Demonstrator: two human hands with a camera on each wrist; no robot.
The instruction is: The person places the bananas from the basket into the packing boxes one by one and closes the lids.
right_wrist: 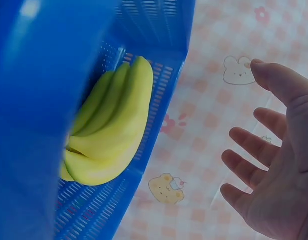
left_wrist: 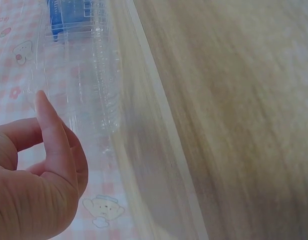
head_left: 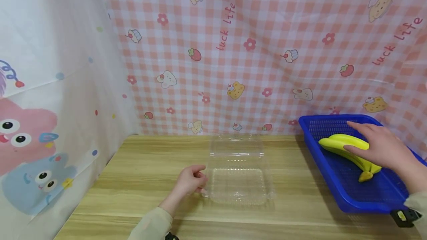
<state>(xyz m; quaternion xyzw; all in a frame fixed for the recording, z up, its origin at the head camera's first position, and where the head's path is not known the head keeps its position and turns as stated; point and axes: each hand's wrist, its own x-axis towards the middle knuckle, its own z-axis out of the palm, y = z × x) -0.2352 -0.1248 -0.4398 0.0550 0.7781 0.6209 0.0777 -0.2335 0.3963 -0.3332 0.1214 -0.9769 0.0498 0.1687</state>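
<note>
A clear plastic clamshell box [head_left: 238,184] lies on the table with its lid [head_left: 237,145] raised toward the back. My left hand [head_left: 191,180] is beside the box's left edge, its fingers loosely bent; in the left wrist view a fingertip [left_wrist: 42,100] overlaps the box's side. On the right, a bunch of yellow bananas [head_left: 347,147] lies in a blue plastic basket [head_left: 328,180], stem end toward the front. Over the basket my right hand [head_left: 380,145] hovers with fingers spread, partly covering the bananas. The right wrist view shows the bananas [right_wrist: 116,125] apart from those fingers.
A wood-grain table [head_left: 150,180] carries the box and basket. Behind it hangs a pink checked cloth [head_left: 213,66] with cartoon prints. A white cloth [head_left: 73,84] with cartoon figures hangs at the left. The basket's wall [head_left: 320,169] rises around the bananas.
</note>
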